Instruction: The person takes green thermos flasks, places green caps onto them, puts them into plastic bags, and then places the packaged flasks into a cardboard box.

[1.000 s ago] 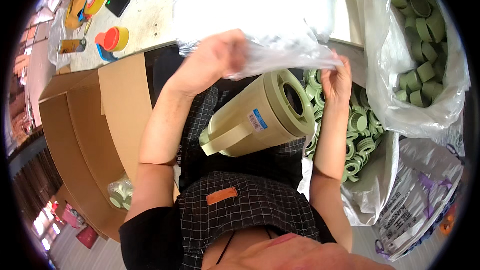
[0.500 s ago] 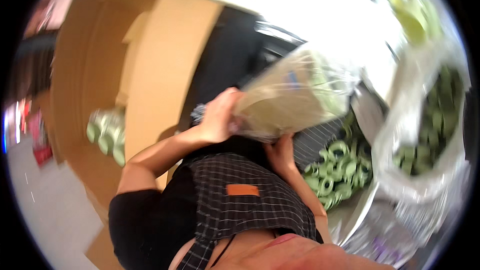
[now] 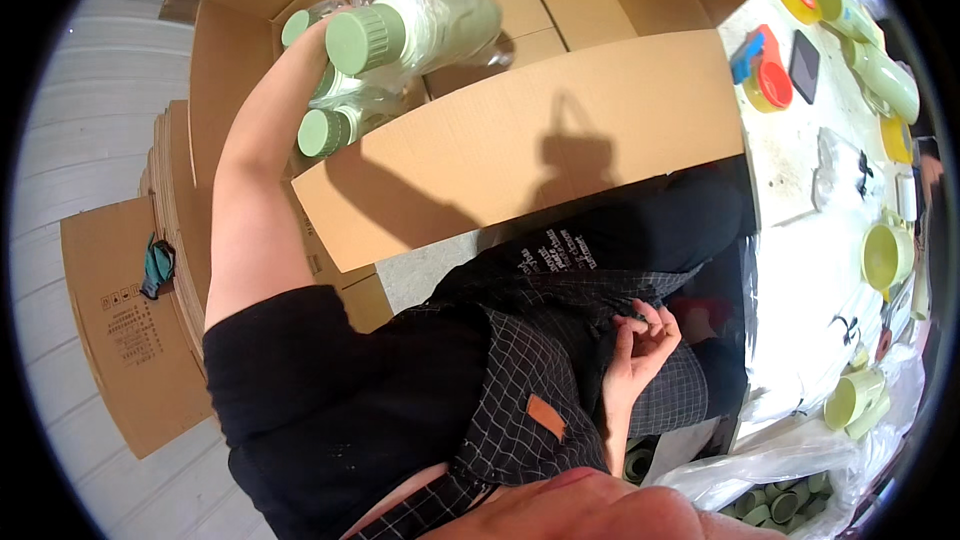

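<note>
— Where is the left hand (image 3: 312, 45), and what has it got?

— It is stretched out over the open cardboard box (image 3: 560, 130), closed around a pale green bottle in a clear plastic bag (image 3: 420, 25). The fingers are mostly hidden behind the bottle's ribbed green cap, so only the wrist and the back of the hand show. The bottle lies on its side, cap toward the person, its far end blurred.

— Anything just beside that hand?

— Right under it, inside the box, more bagged bottles (image 3: 335, 120) of the same kind, their green caps facing out; one cap sits just below the hand, another peeks out to its left. The box's near flap spreads out to the right of the hand and carries a shadow.

— And the right hand (image 3: 640, 345)?

— Holding nothing. It rests low against the dark checked apron (image 3: 520, 380), fingers loosely curled, thumb close to the fingertips. It is well apart from the left hand and the box.

— What lies beyond it?

— To its right a white counter (image 3: 790, 270) with green cups (image 3: 885, 255) and a red and blue tape dispenser (image 3: 760, 70) farther up. Below the right hand, a clear bag of green caps (image 3: 775, 505). Far to the left of the left hand, flattened cartons (image 3: 120, 330) lean on the floor.
</note>
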Tool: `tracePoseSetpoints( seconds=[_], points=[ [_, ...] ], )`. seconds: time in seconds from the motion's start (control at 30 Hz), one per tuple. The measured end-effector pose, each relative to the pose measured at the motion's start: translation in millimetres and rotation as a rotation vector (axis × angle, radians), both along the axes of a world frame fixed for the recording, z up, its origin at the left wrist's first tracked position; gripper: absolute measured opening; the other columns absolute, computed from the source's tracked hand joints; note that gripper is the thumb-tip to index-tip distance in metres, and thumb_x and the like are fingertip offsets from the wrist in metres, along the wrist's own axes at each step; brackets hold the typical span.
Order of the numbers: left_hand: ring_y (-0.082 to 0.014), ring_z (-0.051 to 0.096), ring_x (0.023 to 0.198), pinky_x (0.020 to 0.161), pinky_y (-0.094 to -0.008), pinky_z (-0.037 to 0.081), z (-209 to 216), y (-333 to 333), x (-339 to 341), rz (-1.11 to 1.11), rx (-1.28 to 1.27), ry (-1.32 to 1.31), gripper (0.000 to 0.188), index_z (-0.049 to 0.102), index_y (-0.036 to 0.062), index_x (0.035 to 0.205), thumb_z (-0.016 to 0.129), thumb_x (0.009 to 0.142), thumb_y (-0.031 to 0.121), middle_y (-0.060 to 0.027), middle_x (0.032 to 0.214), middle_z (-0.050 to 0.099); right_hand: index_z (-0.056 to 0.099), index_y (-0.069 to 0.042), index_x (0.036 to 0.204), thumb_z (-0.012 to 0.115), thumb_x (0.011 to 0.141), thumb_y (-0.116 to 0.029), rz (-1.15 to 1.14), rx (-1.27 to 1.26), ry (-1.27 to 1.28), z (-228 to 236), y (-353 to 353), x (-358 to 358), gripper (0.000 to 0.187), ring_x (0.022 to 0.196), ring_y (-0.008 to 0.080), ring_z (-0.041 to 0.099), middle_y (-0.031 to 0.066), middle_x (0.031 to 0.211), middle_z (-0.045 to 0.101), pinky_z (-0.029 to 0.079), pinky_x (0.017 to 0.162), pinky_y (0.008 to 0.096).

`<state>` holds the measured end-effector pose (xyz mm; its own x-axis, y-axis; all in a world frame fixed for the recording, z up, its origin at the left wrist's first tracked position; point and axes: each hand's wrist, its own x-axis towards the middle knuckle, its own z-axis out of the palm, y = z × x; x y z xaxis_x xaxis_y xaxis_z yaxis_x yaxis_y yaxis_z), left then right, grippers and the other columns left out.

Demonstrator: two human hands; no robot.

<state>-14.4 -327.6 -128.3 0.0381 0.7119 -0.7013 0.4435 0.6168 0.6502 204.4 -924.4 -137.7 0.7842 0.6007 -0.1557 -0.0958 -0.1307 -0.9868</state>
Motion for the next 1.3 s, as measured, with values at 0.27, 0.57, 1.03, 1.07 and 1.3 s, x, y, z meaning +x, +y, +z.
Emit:
tracePoseSetpoints(
  seconds=[0.27,0.57,1.03,1.07,1.3],
  points=[
    [-0.0312,0.069,0.09,0.079,-0.0415,0.055,-145,-17,-45,-1.211,0.383,0.822,0.033,0.064,-0.0003,0.114,0.056,0.091,0.022,-0.0189,0.099,0.069,0.038,-0.003,0.136,0.059,0.092,0.003,-0.292,-0.135,0.135,-15,-31,-9,0.049,0.091,0.0134,0.058,0.0136,0.119,0.059,0.051,0.087,0.0311],
    [-0.0344,0.068,0.09,0.079,-0.0416,0.052,-133,73,-36,-1.528,0.35,0.869,0.041,0.066,-0.0042,0.108,0.062,0.087,0.03,-0.0222,0.097,0.069,0.046,0.001,0.12,0.064,0.094,-0.013,-0.99,0.095,-0.225,19,-135,266,0.035,0.09,0.0165,0.061,0.0116,0.103,0.061,0.051,0.079,0.029],
    [-0.0199,0.06,0.101,0.091,-0.0303,0.046,27,-326,406,-1.452,1.17,-0.53,0.016,0.059,-0.0034,0.11,0.054,0.096,0.002,-0.0121,0.109,0.062,0.059,-0.002,0.116,0.052,0.098,-0.015,-1.16,0.853,-0.299,-14,-287,430,0.022,0.102,0.0232,0.064,0.0116,0.112,0.065,0.053,0.086,0.0387],
    [-0.0209,0.059,0.106,0.094,-0.0314,0.045,14,-360,433,-1.411,1.067,-0.681,0.019,0.059,-0.0032,0.113,0.055,0.096,0.004,-0.0122,0.112,0.061,0.06,-0.002,0.115,0.05,0.1,-0.019,-1.141,1.049,-0.258,-27,-289,406,0.025,0.103,0.0235,0.064,0.0136,0.113,0.066,0.052,0.089,0.0383],
    [-0.0244,0.055,0.119,0.114,-0.0378,0.028,23,-578,450,-2.033,-0.22,-0.788,0.044,0.059,-0.0008,0.125,0.067,0.083,0.011,-0.0111,0.122,0.061,0.063,-0.005,0.087,0.066,0.093,-0.023,-0.823,0.419,-0.244,-2,-254,178,0.02,0.087,0.0151,0.063,0.0052,0.083,0.067,0.049,0.077,0.0292]
  ],
)
